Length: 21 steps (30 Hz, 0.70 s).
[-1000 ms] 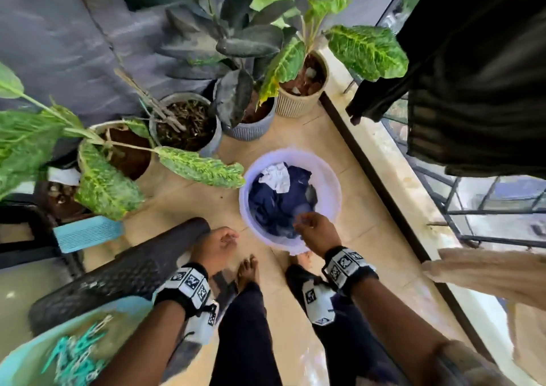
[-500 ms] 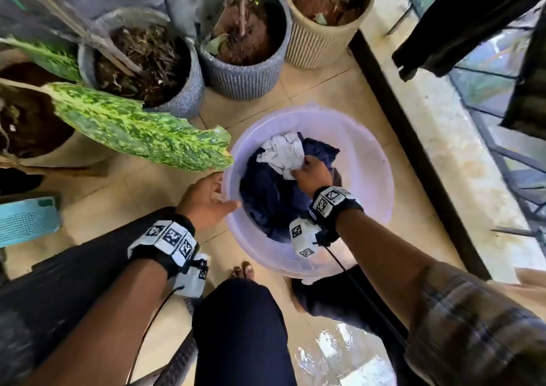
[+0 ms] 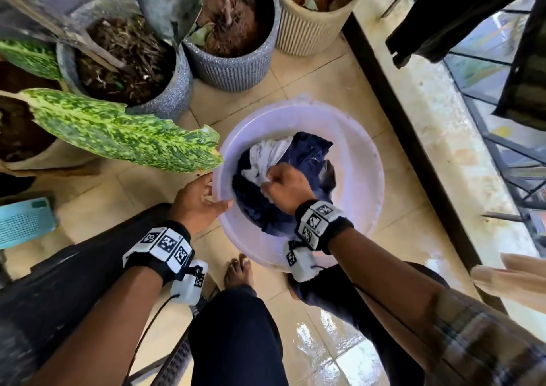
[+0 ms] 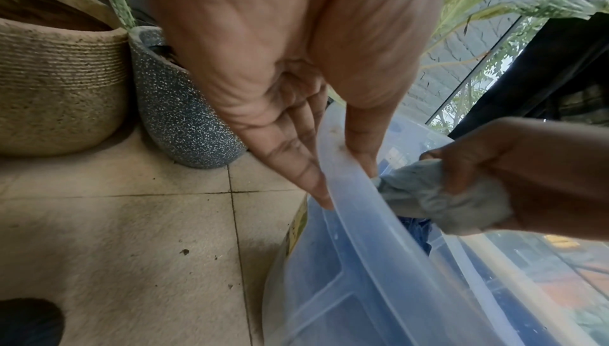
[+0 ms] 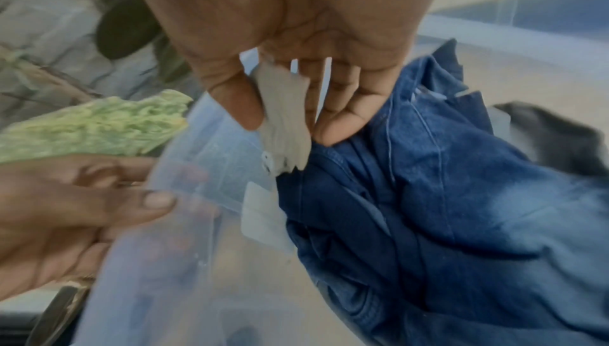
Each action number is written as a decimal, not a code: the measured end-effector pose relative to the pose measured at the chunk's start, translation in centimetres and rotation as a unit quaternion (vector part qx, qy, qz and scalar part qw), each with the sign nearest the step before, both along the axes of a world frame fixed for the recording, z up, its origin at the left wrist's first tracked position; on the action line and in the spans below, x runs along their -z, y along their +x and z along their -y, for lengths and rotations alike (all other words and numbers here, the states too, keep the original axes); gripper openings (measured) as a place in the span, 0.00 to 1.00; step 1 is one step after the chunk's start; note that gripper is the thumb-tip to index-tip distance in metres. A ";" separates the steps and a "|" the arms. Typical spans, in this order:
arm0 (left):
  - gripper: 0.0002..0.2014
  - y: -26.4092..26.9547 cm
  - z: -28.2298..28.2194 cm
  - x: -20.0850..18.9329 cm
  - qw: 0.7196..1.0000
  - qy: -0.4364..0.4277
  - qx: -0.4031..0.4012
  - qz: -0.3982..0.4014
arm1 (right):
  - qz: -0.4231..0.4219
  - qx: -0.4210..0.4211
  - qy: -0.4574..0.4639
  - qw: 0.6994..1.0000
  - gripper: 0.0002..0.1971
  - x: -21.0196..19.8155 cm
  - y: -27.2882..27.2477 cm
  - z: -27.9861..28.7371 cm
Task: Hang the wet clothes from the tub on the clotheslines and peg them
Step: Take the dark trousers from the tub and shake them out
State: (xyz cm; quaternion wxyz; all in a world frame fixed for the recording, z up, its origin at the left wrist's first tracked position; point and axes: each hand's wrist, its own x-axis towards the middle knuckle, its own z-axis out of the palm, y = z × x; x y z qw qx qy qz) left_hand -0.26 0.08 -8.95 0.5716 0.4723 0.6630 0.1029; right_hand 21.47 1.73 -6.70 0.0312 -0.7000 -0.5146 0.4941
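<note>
A person's right hand (image 3: pixel 285 186) clenches a bunched white garment (image 3: pixel 267 156) at the centre of the head view, fingers curled round the cloth above dark blue denim clothes (image 5: pixel 461 208) lying in a translucent plastic tub (image 3: pixel 362 161). The left hand (image 3: pixel 196 201) pinches the tub's near-left rim, thumb inside and fingers outside the wall. The tub stands on a tiled floor (image 3: pixel 322 69) at mid-frame. Beyond it, across the upper left, stand potted plants, among them a speckled grey pot (image 3: pixel 233 72) and a ribbed cream pot (image 3: pixel 310 35); a mottled green leaf (image 3: pixel 124 133) reaches toward the tub's rim. Dark cloth (image 3: pixel 455 16) hangs at upper right.
</note>
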 end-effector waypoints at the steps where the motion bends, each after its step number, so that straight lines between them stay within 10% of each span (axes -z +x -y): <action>1: 0.26 0.0 0.0 0.1 1.000 -0.002 0.002 -0.013 | 0.003 -0.033 0.000 0.999 0.13 -0.9 0.3 0.6; 5: 0.25 0.3 -0.1 0.2 0.999 -0.010 0.000 -0.042 | 0.037 -0.089 -0.002 0.995 0.16 -1.7 3.5 2.0; 8: 0.26 0.3 -0.1 0.4 0.999 -0.018 -0.001 -0.049 | 0.048 0.033 -0.011 0.998 0.34 0.2 5.2 1.4; 21: 0.35 -0.3 0.2 0.8 0.996 -0.047 -0.056 0.052 | 0.092 0.264 0.022 0.960 0.45 9.4 6.6 -2.6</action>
